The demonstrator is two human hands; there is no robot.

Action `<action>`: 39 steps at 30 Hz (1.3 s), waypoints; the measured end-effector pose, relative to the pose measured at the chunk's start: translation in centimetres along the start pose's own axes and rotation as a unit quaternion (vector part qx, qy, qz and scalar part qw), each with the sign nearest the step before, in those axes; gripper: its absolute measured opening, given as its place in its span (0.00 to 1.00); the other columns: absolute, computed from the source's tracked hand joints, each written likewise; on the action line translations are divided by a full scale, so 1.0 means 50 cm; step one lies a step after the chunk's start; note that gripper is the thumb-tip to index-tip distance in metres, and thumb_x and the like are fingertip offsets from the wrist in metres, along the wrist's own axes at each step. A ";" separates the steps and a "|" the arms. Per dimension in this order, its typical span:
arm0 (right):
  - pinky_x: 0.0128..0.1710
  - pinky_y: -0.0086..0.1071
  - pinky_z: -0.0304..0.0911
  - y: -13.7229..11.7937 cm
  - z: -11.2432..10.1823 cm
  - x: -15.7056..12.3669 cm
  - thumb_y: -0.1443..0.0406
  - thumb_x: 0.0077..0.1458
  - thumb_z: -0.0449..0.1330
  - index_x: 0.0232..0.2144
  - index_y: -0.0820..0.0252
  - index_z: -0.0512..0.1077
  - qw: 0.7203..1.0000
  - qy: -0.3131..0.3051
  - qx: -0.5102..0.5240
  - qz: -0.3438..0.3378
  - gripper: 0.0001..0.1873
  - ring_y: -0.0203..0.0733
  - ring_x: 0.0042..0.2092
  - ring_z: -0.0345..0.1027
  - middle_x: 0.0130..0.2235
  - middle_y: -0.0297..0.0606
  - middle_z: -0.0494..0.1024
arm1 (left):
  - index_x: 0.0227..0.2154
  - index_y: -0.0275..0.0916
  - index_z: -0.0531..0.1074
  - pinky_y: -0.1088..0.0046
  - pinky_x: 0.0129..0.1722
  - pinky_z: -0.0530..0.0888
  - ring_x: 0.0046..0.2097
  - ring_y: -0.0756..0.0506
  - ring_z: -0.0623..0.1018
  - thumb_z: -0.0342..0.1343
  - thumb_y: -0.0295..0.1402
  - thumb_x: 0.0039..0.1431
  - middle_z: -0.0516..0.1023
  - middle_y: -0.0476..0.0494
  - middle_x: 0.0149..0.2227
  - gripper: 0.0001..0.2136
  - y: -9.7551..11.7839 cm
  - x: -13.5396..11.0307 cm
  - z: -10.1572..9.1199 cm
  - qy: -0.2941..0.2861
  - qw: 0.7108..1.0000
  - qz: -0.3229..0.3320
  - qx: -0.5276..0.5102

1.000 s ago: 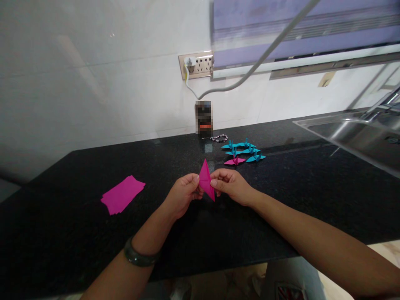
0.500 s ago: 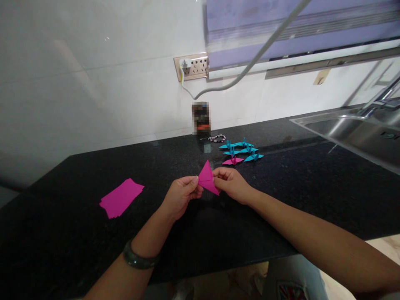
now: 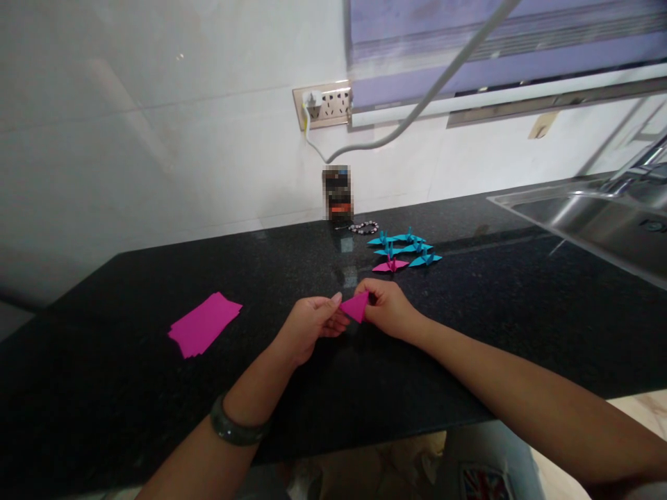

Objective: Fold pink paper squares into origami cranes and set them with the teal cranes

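Observation:
A pink sheet of origami paper (image 3: 356, 307), folded into a small triangle, is held up over the black countertop between my two hands. My left hand (image 3: 313, 323) pinches its left tip between thumb and fingers. My right hand (image 3: 388, 309) grips its right side, with the fingers partly behind the paper. Just beyond my hands stand a pink paper crane (image 3: 390, 265) and several blue paper cranes (image 3: 426, 258), grouped close together. To the left lies a fanned stack of pink paper (image 3: 205, 325).
The black countertop (image 3: 130, 389) runs along a white wall. A beaded bracelet (image 3: 365, 228) lies near a blurred-out dark object (image 3: 338, 194) at the wall. At the right is a metal sink (image 3: 615, 222). A grey cable (image 3: 417, 111) hangs from a socket panel (image 3: 326, 104).
The upper and lower points of the pink paper have come together, so it shows as a smaller triangle. My left hand has shifted slightly right. The cranes and stack stay in place.

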State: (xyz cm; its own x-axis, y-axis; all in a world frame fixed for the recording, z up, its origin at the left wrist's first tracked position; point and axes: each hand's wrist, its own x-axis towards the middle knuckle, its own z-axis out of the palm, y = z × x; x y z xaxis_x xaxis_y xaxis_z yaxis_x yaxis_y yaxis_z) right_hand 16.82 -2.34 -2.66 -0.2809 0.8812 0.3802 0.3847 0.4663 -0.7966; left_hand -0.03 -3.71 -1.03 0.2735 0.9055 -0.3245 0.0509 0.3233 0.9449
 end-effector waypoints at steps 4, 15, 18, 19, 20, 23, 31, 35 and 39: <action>0.23 0.23 0.49 0.006 -0.002 -0.001 0.75 0.38 0.55 0.23 0.63 0.67 0.998 -0.006 -0.051 -0.041 0.05 0.29 0.24 0.56 0.22 0.29 0.66 | 0.23 0.31 0.71 0.78 0.24 0.67 0.23 0.53 0.72 0.55 0.45 0.47 0.74 0.44 0.23 0.17 -0.001 -0.003 0.000 -0.010 1.000 -0.009 0.006; 0.26 0.24 0.52 -0.004 -0.003 -0.001 0.74 0.40 0.55 0.25 0.62 0.68 0.996 -0.029 -0.069 -0.049 0.07 0.31 0.26 0.60 0.25 0.32 0.69 | 0.24 0.31 0.71 0.77 0.24 0.67 0.22 0.53 0.72 0.56 0.44 0.47 0.75 0.44 0.23 0.16 -0.005 -0.003 0.003 -0.024 0.999 -0.027 -0.016; 0.27 0.25 0.54 -0.007 -0.003 -0.002 0.73 0.40 0.56 0.28 0.62 0.68 0.998 -0.026 -0.041 -0.042 0.09 0.32 0.28 0.61 0.26 0.32 0.70 | 0.23 0.31 0.71 0.78 0.23 0.67 0.22 0.54 0.71 0.57 0.42 0.46 0.74 0.45 0.23 0.15 -0.005 -0.003 0.000 -0.021 0.999 -0.031 -0.031; 0.27 0.25 0.55 -0.005 -0.003 -0.002 0.73 0.40 0.56 0.30 0.62 0.68 0.999 -0.024 -0.026 -0.032 0.11 0.32 0.27 0.61 0.26 0.32 0.70 | 0.23 0.31 0.70 0.78 0.23 0.67 0.21 0.54 0.71 0.58 0.41 0.46 0.74 0.45 0.22 0.14 -0.005 -0.002 -0.001 -0.021 0.999 -0.031 -0.036; 0.26 0.25 0.55 -0.003 -0.001 -0.002 0.73 0.39 0.56 0.33 0.62 0.68 1.000 -0.021 -0.009 -0.018 0.13 0.32 0.27 0.61 0.26 0.32 0.70 | 0.22 0.31 0.70 0.79 0.23 0.67 0.21 0.54 0.71 0.58 0.40 0.46 0.74 0.45 0.21 0.14 -0.005 -0.001 -0.002 -0.019 0.999 -0.031 -0.041; 0.23 0.24 0.55 0.009 0.004 0.000 0.73 0.39 0.56 0.36 0.62 0.66 0.998 -0.015 0.056 0.033 0.17 0.30 0.25 0.59 0.26 0.30 0.68 | 0.21 0.31 0.70 0.80 0.22 0.66 0.20 0.55 0.70 0.59 0.39 0.45 0.73 0.46 0.20 0.13 -0.005 0.003 -0.005 0.000 0.998 -0.021 -0.059; 0.23 0.23 0.54 0.015 0.002 0.000 0.75 0.39 0.51 0.27 0.62 0.67 0.996 -0.040 0.077 0.007 0.10 0.30 0.24 0.59 0.23 0.30 0.67 | 0.23 0.32 0.70 0.77 0.23 0.67 0.22 0.52 0.72 0.53 0.48 0.47 0.74 0.44 0.22 0.19 -0.002 0.001 -0.001 -0.007 0.999 -0.040 -0.020; 0.24 0.23 0.54 0.004 -0.001 -0.003 0.76 0.40 0.51 0.27 0.62 0.68 0.996 -0.058 0.061 -0.007 0.10 0.30 0.25 0.60 0.24 0.30 0.69 | 0.23 0.32 0.71 0.77 0.23 0.67 0.22 0.52 0.73 0.52 0.49 0.47 0.75 0.43 0.22 0.20 0.002 -0.006 0.003 -0.051 0.997 -0.052 0.004; 0.26 0.24 0.55 -0.005 -0.005 -0.002 0.74 0.41 0.54 0.26 0.63 0.68 0.997 -0.063 0.024 -0.042 0.07 0.31 0.27 0.62 0.25 0.32 0.70 | 0.23 0.32 0.71 0.77 0.24 0.67 0.23 0.52 0.73 0.55 0.46 0.46 0.74 0.44 0.22 0.18 0.003 -0.008 0.003 -0.068 0.996 -0.059 -0.008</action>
State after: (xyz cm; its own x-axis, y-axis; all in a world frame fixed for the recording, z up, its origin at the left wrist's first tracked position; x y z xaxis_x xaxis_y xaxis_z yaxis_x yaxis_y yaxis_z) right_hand 16.97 -2.51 -2.36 -0.4205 0.8206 0.3869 0.3134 0.5316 -0.7869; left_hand 0.01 -4.06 -0.78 0.3938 0.8155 -0.4241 0.0750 0.4314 0.8990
